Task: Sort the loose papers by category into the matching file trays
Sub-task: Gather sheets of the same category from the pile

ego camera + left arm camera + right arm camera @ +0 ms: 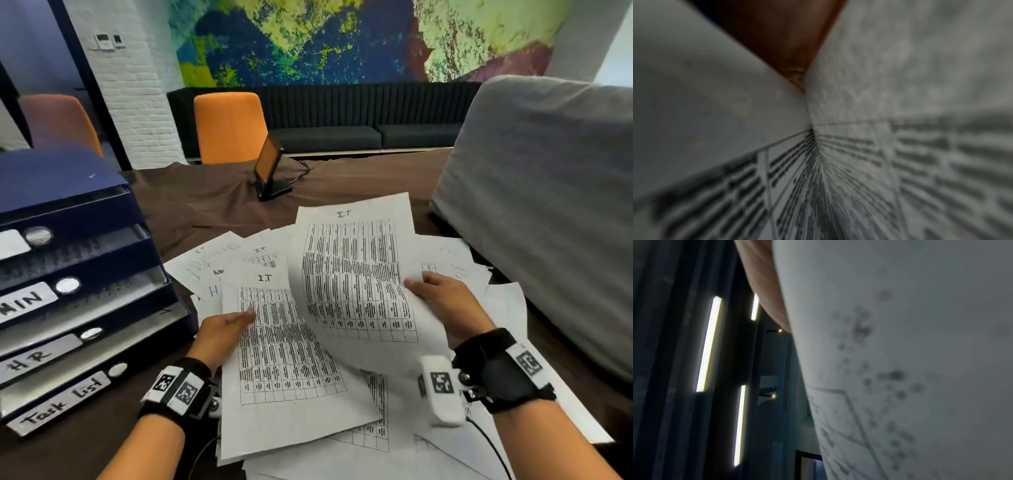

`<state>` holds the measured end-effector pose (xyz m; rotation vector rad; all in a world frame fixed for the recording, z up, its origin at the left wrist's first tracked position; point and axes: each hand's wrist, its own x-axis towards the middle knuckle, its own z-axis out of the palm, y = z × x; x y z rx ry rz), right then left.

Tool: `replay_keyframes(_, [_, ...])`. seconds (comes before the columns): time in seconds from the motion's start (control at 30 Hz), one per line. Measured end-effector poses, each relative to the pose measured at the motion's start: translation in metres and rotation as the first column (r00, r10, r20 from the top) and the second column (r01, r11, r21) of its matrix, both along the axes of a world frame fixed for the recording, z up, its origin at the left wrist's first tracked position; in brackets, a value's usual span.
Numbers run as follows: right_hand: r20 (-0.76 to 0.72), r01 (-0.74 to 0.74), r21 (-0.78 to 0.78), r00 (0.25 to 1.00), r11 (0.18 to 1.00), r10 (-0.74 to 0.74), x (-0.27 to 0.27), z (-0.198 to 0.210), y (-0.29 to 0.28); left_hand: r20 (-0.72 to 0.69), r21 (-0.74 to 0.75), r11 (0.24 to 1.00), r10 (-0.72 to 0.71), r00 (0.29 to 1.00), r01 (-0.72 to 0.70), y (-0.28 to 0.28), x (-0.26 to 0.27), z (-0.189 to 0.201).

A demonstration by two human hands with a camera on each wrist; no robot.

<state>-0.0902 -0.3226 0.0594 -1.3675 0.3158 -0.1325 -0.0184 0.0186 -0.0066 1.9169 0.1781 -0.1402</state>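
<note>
i'm looking down through the head view at the loose papers (428, 442) spread across the lower centre of the frame, on the brown tablecloth (212, 202). my left hand (222, 334) is gripping the left edge of an i.t sheet (284, 342), thumb lying on top of the printed table, the other fingers hidden under the page. my right hand (442, 301) is pinching the right edge of a second i.t sheet (356, 274), which is lifted and bowing in the middle, its lower part overlapping the first one. the left wrist view is showing only blurred table print close up; the right wrist view is showing the back of the page and ceiling lights, so neither is adding anything about the fingers.

i'm judging this as the gathering step: both pages are headed i.t, so i'm collecting that category before filing. the blue file tray stack (113, 219) is sitting at the left edge of the frame, just beside the pile. i'm reading labels "hr" (34, 359) and "task list" (61, 404) on the lower tiers, and a cut-off one ending "min" (24, 303) above them. the top label is out of frame, so i cannot tell which tray is i.t.

next, as i see it, i'm needing to square the two pages together, find the i.t tray, and slide them in flat without the bowed page catching on a tray lip.
</note>
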Motion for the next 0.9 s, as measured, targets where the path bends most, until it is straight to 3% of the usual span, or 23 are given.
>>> replay_keyframes(0.13, [-0.023,-0.015,0.020,1.000,1.000,0.015,0.001,-0.005,0.002,-0.023,-0.035,0.999,0.026,0.999,-0.027,0.002,0.003,-0.002])
replay_keyframes(0.37, [-0.161,-0.116,-0.330,0.985,0.937,0.065,0.008,-0.036,0.015,-0.004,-0.050,0.998,-0.027,1.000,0.026,-0.006,-0.002,0.004])
replay_keyframes(0.53, [-0.217,-0.230,-0.422,0.965,0.877,0.148,0.009,-0.050,0.031,0.018,-0.012,0.999,-0.052,0.998,0.052,-0.009,-0.002,0.003])
replay_keyframes(0.7, [-0.203,-0.302,-0.463,0.951,0.833,0.232,0.005,-0.051,0.053,0.049,0.036,0.976,-0.215,0.975,0.213,-0.015,-0.012,0.004])
replay_keyframes(0.77, [-0.191,-0.254,-0.379,0.962,0.890,0.193,0.006,-0.044,0.052,0.033,0.114,0.962,-0.255,0.966,0.250,-0.012,-0.011,0.007])
replay_keyframes(0.9, [-0.225,-0.058,-0.392,0.974,0.918,-0.034,0.015,-0.031,0.020,-0.022,0.159,0.968,-0.195,0.981,0.196,0.016,-0.003,0.015])
